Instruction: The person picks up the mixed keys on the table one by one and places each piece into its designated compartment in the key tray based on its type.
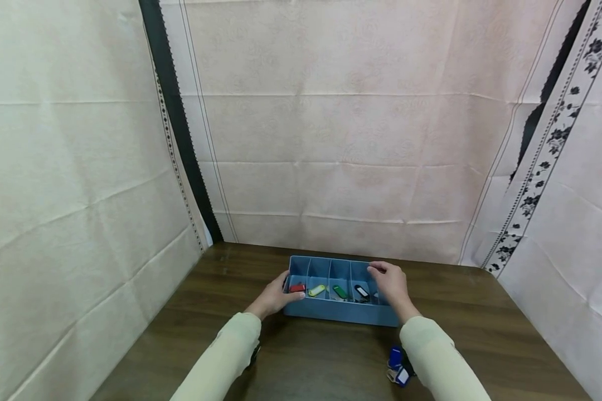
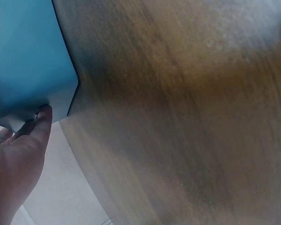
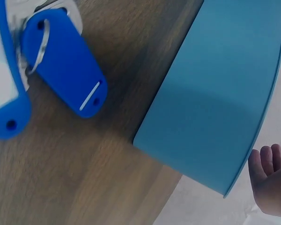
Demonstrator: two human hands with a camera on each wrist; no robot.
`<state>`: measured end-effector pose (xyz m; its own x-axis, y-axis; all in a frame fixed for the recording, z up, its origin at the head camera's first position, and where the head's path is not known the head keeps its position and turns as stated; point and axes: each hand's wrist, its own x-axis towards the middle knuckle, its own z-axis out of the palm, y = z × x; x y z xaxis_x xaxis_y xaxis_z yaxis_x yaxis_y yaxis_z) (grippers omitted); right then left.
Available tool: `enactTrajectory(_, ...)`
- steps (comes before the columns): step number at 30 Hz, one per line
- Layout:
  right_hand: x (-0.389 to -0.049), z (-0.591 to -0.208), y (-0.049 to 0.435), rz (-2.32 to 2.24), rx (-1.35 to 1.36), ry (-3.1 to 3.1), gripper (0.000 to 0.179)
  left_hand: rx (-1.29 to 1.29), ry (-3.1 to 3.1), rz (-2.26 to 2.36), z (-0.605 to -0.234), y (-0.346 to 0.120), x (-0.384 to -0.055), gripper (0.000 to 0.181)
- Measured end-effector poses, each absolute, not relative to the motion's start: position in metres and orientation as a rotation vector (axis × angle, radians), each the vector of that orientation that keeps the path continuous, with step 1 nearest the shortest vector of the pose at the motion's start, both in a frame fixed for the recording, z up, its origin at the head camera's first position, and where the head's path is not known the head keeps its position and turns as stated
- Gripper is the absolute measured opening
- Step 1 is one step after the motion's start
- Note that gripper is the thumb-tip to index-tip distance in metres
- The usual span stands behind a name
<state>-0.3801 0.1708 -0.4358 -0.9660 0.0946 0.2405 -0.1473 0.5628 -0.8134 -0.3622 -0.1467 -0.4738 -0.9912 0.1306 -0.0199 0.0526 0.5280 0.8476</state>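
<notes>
A blue compartment box (image 1: 341, 313) stands on the table. My left hand (image 1: 276, 298) grips its left end, thumb at the front; in the left wrist view the fingers of that hand (image 2: 23, 159) touch the end wall. Above the box's right end is my right hand (image 1: 392, 287), its fingers bent loosely near the back rim, nothing visible in them. The right wrist view shows this hand (image 3: 271, 183) beside the rim. Separate compartments hold a red key tag (image 1: 297, 288), a yellow key tag (image 1: 316, 290), a green key tag (image 1: 339, 292) and a black key tag (image 1: 362, 291). The rightmost compartment is partly hidden.
Blue key tags (image 3: 65, 65) with keys lie on the dark wooden table (image 1: 321, 356), in front of the box and beside the right sleeve (image 1: 441, 356). Pale cloth (image 1: 331, 139) hangs behind the table and on both sides.
</notes>
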Motion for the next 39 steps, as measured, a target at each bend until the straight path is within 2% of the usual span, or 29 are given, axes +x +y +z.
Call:
enactTrajectory(15, -0.367, -0.437, 0.186, 1.33, 0.133, -2.585, 0.032, 0.163, 2.672, 1.47, -0.475, -0.143, -0.364, 0.098)
enactTrajectory(22, -0.356, -0.437, 0.199, 1.344, 0.233, -2.589, 0.033, 0.142, 2.678, 1.47, -0.473, -0.146, -0.362, 0.088)
enactTrajectory(30, -0.342, -0.432, 0.213, 1.335, 0.272, -2.619, 0.033, 0.147, 2.686, 1.451, -0.471, -0.145, -0.362, 0.096)
enactTrajectory(39, -0.32, -0.427, 0.222, 1.316, 0.405, -2.638, 0.028, 0.125, 2.69, 1.446, -0.474, -0.145, -0.365, 0.094)
